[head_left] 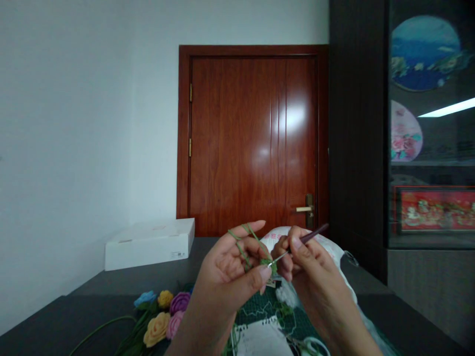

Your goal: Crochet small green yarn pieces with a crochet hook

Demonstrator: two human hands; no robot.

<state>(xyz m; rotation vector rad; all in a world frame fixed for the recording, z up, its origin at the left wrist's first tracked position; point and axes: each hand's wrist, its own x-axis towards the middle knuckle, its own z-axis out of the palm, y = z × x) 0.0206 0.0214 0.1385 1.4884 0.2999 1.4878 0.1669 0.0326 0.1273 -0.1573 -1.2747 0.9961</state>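
Two bare hands were raised above the far edge of one white notepad [261, 341]. The left hand [227, 269] pinched one small green crochet piece [274, 267] between thumb and fingers, with green yarn [234, 236] looped round its extended index finger and running down to the piece. The right hand [309, 259] grasped one crochet hook [314, 233] by its dark handle; the metal tip met the piece, which was up in the air just beyond the notepad.

One green cutting mat [261, 302] lay under and around the notepad, with one white fluffy bundle [287, 295] beyond the pad and loose strands too tangled to count. Left of the notepad lay five clearly visible flower heads [156, 329]: one blue, one orange-yellow, one purple, one pink and one cream. One white box [148, 244] sat farther off, beyond the notepad to its left; one white bag [334, 247] with pink printing lay beyond it to the right. Well behind the notepad stood one closed brown door [237, 148] with one handle [304, 209]. Far to the notepad's right, one glass-fronted cabinet [426, 291] showed two round decorated pieces [425, 53] and one red framed picture [441, 210].
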